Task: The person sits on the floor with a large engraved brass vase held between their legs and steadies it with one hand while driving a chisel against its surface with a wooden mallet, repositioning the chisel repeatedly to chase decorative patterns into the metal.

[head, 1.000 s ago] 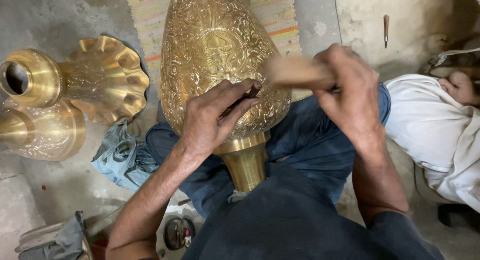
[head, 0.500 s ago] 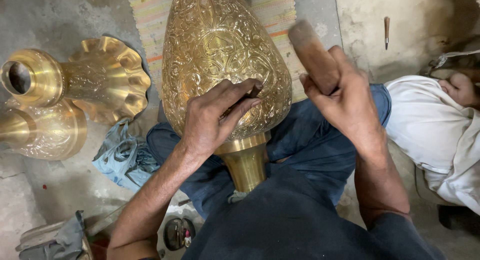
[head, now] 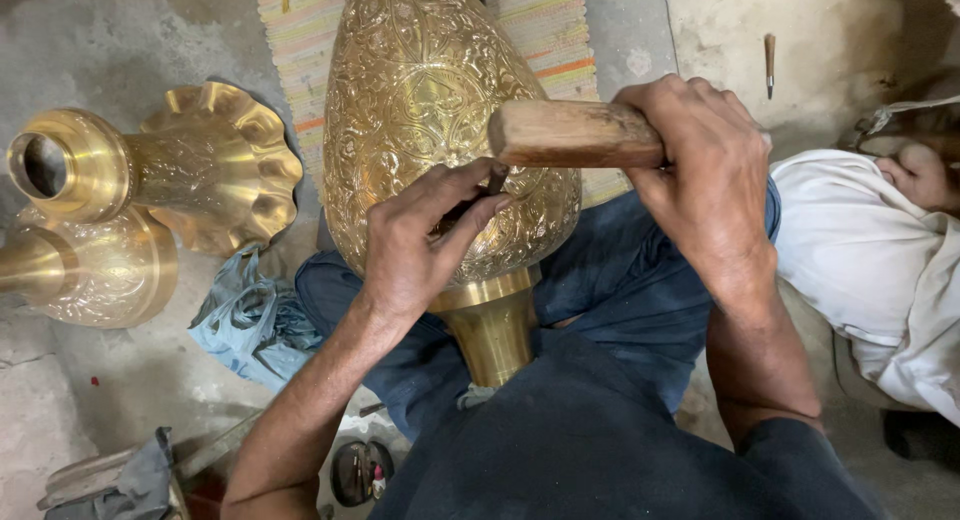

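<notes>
At centre, left hand pinching a small dark chisel against the engraved brass vase; right hand closed around a wooden mallet, head just above the chisel; vase lying across lap, on blue trousers, narrow neck toward body; striped mat beneath; fluted brass pieces on floor to left; blue cloth beside them.
</notes>
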`<action>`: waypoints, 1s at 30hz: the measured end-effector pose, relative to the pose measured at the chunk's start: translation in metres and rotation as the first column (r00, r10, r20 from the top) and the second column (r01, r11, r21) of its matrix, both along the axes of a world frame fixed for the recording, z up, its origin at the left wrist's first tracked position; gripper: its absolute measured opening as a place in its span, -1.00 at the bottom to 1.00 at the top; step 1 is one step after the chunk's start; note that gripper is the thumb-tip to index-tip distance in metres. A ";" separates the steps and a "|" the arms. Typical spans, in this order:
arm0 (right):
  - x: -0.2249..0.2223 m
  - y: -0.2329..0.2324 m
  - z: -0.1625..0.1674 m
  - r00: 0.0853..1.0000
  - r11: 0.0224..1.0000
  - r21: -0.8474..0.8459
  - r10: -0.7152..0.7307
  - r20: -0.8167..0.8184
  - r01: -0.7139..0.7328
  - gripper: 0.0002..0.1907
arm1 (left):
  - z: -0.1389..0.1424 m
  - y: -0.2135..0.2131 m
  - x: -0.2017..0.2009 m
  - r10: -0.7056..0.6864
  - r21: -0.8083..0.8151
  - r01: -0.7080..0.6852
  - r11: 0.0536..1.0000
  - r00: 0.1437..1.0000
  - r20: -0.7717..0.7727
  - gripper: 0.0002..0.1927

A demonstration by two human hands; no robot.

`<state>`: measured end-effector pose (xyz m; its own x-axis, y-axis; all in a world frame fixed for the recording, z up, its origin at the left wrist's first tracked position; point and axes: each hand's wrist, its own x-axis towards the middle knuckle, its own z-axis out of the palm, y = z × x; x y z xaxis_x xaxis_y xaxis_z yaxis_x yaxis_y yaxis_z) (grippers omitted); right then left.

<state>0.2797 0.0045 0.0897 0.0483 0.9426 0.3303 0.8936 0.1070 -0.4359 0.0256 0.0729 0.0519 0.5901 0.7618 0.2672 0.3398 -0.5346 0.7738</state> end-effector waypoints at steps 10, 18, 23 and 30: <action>0.015 -0.004 -0.022 0.991 0.996 -0.051 0.068 -0.114 -0.074 -0.71 | 0.001 -0.002 0.000 0.021 0.006 -0.020 1.000 0.999 -0.028 -0.70; 0.011 -0.005 -0.017 0.856 0.978 -0.182 -0.183 -0.484 0.106 -0.79 | 0.006 -0.002 0.001 0.034 -0.002 -0.034 0.999 0.999 0.004 -0.65; 0.009 -0.001 -0.006 0.997 0.992 -0.107 0.061 -0.046 -0.066 -0.73 | 0.011 -0.001 0.002 0.023 0.034 -0.021 0.999 0.997 -0.068 -0.70; 0.003 0.003 -0.014 0.896 0.996 -0.035 0.057 -0.441 -0.081 -0.81 | 0.010 0.000 0.003 0.000 0.010 0.000 1.000 1.000 0.004 -0.68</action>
